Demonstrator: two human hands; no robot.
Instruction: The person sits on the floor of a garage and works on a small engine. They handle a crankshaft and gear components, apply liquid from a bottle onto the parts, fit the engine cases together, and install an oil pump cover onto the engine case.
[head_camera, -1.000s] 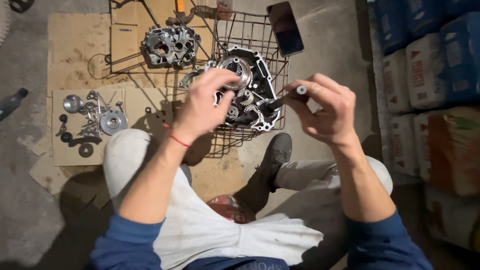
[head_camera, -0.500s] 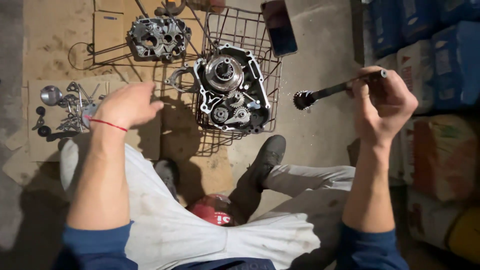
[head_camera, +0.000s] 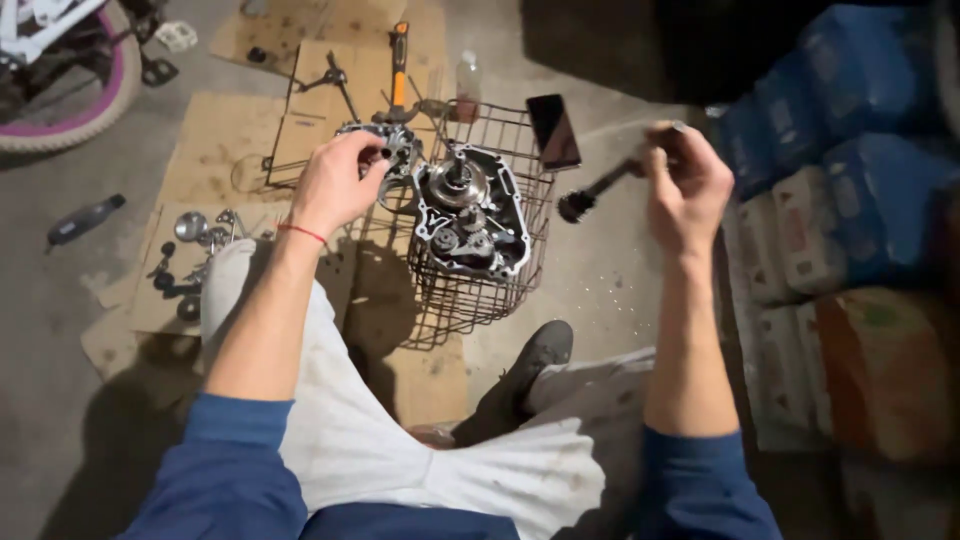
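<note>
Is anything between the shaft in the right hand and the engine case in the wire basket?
Nothing visible. The right hand holds the shaft in open air beside the wire basket; the engine case lies uncovered, and the left hand is at its far side.

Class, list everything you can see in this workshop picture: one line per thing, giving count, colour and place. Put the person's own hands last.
Engine case half: one, dark metal with gears, on the wire basket.
Wire basket: one, dark, upside down on the floor, centre.
Second engine part: one, grey, beside the left hand.
Phone: one, black, on the basket's far corner.
Hammer: one, orange handle, top centre on cardboard.
Cardboard sheets: several, brown, on the floor at left.
Small metal parts: a cluster, silver and black, left cardboard.
Bottle: one, clear, behind the basket.
Sacks: a stack, blue and white, right side.
Bicycle wheel: one, pink rim, top left.
Shaft: one, dark, in the right hand.
Left hand: near the second engine part.
Right hand: raised, fingers closed on the shaft.
</note>
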